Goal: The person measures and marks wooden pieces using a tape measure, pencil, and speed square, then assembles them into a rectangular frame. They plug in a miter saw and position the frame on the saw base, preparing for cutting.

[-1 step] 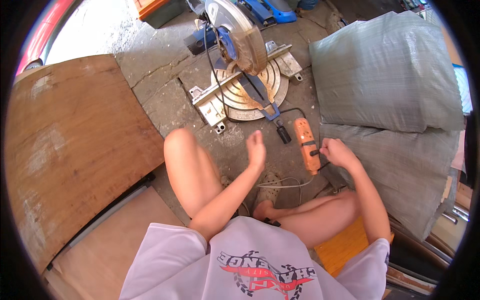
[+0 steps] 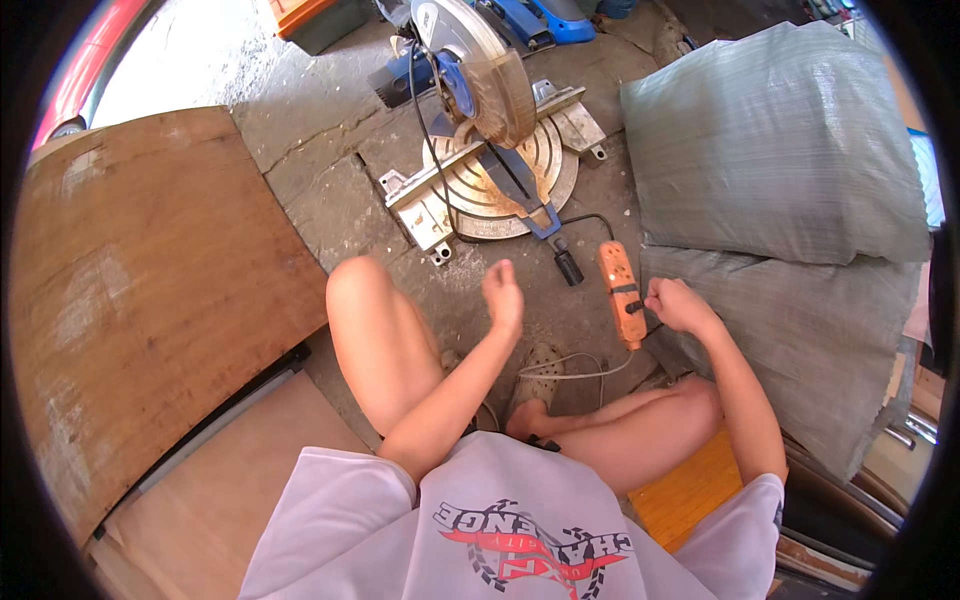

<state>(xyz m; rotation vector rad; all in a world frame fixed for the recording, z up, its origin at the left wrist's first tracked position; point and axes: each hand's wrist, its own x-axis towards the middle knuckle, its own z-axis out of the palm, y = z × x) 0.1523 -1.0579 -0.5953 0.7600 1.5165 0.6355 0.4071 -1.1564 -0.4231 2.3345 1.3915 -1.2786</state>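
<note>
My left hand (image 2: 503, 298) is raised in front of my left knee, fingers loosely bent, with nothing in it. To its right, an orange power strip (image 2: 621, 290) has a black plug (image 2: 635, 307) in its side. The curled fingers of my right hand (image 2: 680, 305) close on the outer end of that plug. Beyond my hands stands a blue and silver mitre saw (image 2: 490, 180) on the floor. Its black handle (image 2: 567, 266) points toward me, and a black cord (image 2: 590, 217) curves from beside it to the strip.
Brown wooden boards (image 2: 165, 280) lean at the left. Grey woven-plastic-covered bundles (image 2: 770, 150) fill the right. A pale cable (image 2: 570, 375) crosses near my clog (image 2: 540, 375). I sit above a yellow-orange wooden surface (image 2: 680, 490). An orange and dark green box (image 2: 315, 22) stands far back.
My left hand has shifted slightly left. The power strip and my right hand have moved a little to the right. The saw stays where it was.
</note>
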